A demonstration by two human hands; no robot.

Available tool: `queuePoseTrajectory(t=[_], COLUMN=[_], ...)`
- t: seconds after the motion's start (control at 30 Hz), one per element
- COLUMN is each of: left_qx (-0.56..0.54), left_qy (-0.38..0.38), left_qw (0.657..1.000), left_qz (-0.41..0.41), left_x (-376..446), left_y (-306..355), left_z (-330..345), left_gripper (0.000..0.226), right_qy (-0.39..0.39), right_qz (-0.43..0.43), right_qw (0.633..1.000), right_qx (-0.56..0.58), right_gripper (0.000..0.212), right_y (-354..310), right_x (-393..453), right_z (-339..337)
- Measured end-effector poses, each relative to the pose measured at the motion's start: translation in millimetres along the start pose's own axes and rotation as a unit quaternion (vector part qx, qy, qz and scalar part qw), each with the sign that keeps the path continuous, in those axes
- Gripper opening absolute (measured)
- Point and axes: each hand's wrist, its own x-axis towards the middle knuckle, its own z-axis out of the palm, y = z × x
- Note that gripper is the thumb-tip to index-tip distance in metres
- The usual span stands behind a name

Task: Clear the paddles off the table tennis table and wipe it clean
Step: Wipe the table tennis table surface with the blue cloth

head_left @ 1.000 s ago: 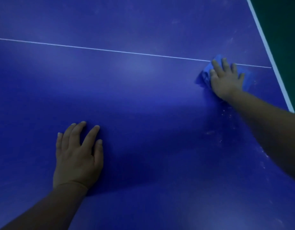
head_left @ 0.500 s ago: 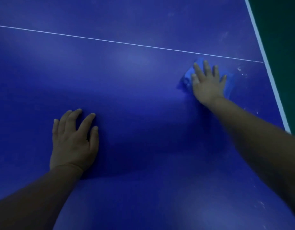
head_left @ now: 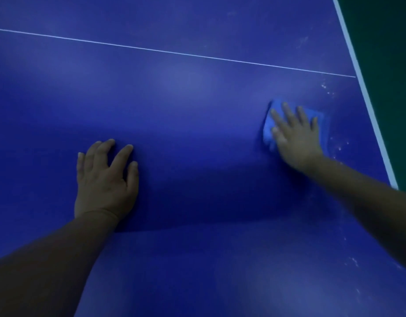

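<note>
The blue cloth (head_left: 271, 124) lay bunched on the blue table tennis table (head_left: 197, 133), near its right side and on the near side of the thin white centre line (head_left: 174, 52). The right hand (head_left: 295, 138) pressed down on it with fingers straight and spread, palm flat, so that only the cloth's left lobe and a darker strip past the little finger showed; the hand was blurred. The left hand (head_left: 104, 179) rested palm-down on the bare tabletop, well apart from the cloth, its fingers spread and slightly bent at the knuckles, holding nothing.

To the right of the cloth a narrow band of table remained before the white edge stripe (head_left: 369, 106), which ran diagonally down the frame; beyond it was dark green floor (head_left: 389, 65). Between the two hands and on beyond the centre line the surface stretched open and flat.

The tabletop looked smooth and matte, with soft patches of reflected light. Pale specks (head_left: 328, 90) dotted it near the right edge, above and below the cloth, and faint smudges showed beyond the line. The cloth looked soft and crumpled, lighter than the table.
</note>
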Motion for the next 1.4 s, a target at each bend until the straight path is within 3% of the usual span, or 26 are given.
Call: queuePoseTrajectory(t=[0.07, 0.13, 0.2, 0.27, 0.33, 0.4, 0.47, 0.53, 0.6, 0.67, 0.7, 0.77, 0.83, 0.9, 0.97, 1.1, 1.2, 1.27, 1.4], left_qx=[0.003, 0.007, 0.004, 0.005, 0.012, 0.017, 0.015, 0.013, 0.021, 0.030, 0.028, 0.019, 0.007, -0.002, 0.008, 0.047, 0.065, 0.059, 0.046], left_qy=[-0.005, -0.007, -0.010, -0.001, 0.011, 0.023, 0.030, 0.023, 0.010, -0.006, -0.010, -0.009, -0.013, -0.025, -0.058, -0.128, -0.144, -0.153, -0.155], left_qw=[1.000, 1.000, 1.000, 1.000, 1.000, 0.999, 0.998, 0.999, 0.999, 0.998, 0.998, 0.998, 0.995, 0.987, 0.973, 0.935, 0.924, 0.925, 0.929], left_qz=[0.002, 0.007, 0.009, 0.008, 0.019, 0.034, 0.046, 0.043, 0.043, 0.049, 0.050, 0.059, 0.098, 0.159, 0.223, 0.328, 0.348, 0.343, 0.332], left_x=[-0.1, -0.4, -0.8, -0.3, 0.2, 0.5, -1.5, -3.1, -5.0, -5.1, -6.6, -19.6, -49.6, -92.1, -139.8, -204.0, -205.9, -203.8, -204.6], left_y=[-0.8, -1.5, 0.1, 1.2, 1.9, 0.0, -1.1, -0.6, -0.7, -0.3, 1.0, 6.4, 11.6, 16.3, 18.4, 10.6, 9.1, 9.5, 9.7], left_z=[-0.5, -1.4, -3.6, -4.3, -2.8, -1.6, -1.2, -1.8, -2.0, -3.4, -5.5, -11.0, -16.4, -19.6, -19.5, -14.9, -15.1, -16.2, -15.6], left_gripper=[0.056, 0.057, 0.058, 0.057, 0.056, 0.055, 0.055, 0.056, 0.059, 0.059, 0.060, 0.062, 0.061, 0.058, 0.058, 0.061, 0.057, 0.055, 0.054], right_qy=[0.018, -0.007, -0.025, 0.006, 0.020, -0.003, 0.019, 0.026, -0.017, -0.045, -0.033, 0.006, -0.013, -0.025, -0.004, -0.024, -0.053, -0.029, -0.032], right_qz=[-0.153, -0.336, -0.408, -0.307, -0.087, 0.050, 0.033, -0.082, -0.187, -0.220, -0.205, -0.083, 0.066, 0.135, 0.110, -0.042, -0.115, -0.052, 0.213], right_qw=[0.988, 0.942, 0.912, 0.951, 0.996, 0.997, 0.998, 0.996, 0.981, 0.973, 0.978, 0.995, 0.994, 0.985, 0.991, 0.997, 0.990, 0.997, 0.968], right_qx=[-0.005, -0.003, -0.030, -0.025, 0.013, 0.056, 0.047, 0.040, 0.043, 0.044, 0.033, 0.046, 0.089, 0.105, 0.073, 0.062, 0.055, 0.047, 0.125], right_gripper=[0.056, 0.050, 0.048, 0.053, 0.061, 0.070, 0.064, 0.053, 0.049, 0.050, 0.050, 0.056, 0.058, 0.057, 0.058, 0.052, 0.050, 0.052, 0.056], right_y=[-22.8, -36.7, -22.0, -5.3, 5.5, -0.4, -22.4, -48.3, -59.2, -45.3, -36.1, -22.8, -16.3, -26.5, -51.8, -103.2, -81.2, -65.5, -79.0], right_x=[-81.6, -161.9, -171.1, -121.4, -63.2, -53.5, -114.9, -219.0, -306.0, -313.4, -292.4, -232.2, -185.9, -183.3, -229.4, -403.3, -426.2, -383.8, -298.8], right_z=[10.5, 16.0, 13.6, 13.3, 7.2, 3.6, 13.4, 23.4, 27.4, 22.7, 21.9, 19.4, 11.4, 11.9, 17.2, 28.7, 25.1, 25.0, 14.7])
